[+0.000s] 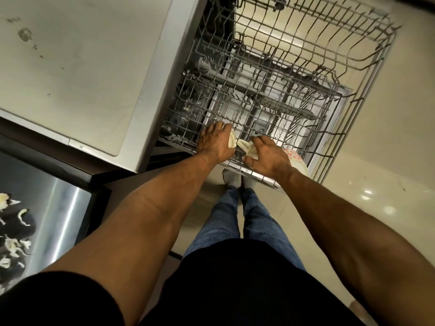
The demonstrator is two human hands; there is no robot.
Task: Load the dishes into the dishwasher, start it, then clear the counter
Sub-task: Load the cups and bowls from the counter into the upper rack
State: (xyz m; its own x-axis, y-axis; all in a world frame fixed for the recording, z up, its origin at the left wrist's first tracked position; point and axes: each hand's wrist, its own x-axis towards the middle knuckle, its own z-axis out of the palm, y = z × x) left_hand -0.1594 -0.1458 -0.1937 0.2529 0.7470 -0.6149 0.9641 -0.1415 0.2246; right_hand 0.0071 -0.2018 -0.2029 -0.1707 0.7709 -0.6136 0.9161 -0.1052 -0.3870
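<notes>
Now I am loading, bent over the pulled-out lower rack (270,114) of the dishwasher. My left hand (215,143) has its fingers curled round a cream dish (231,141) at the rack's near edge; my right hand (268,155) grips a second cream dish (244,145), with a flowered bowl (295,158) just beside it. Next, I judge, each dish must stand upright between the tines.

A home kitchen: an open dishwasher (247,95) with two pulled-out wire racks (306,55) fills the view toward twelve o'clock, a pale worn countertop (70,67) lies at ten o'clock, and glossy cream floor tiles (376,184) spread at three o'clock.
</notes>
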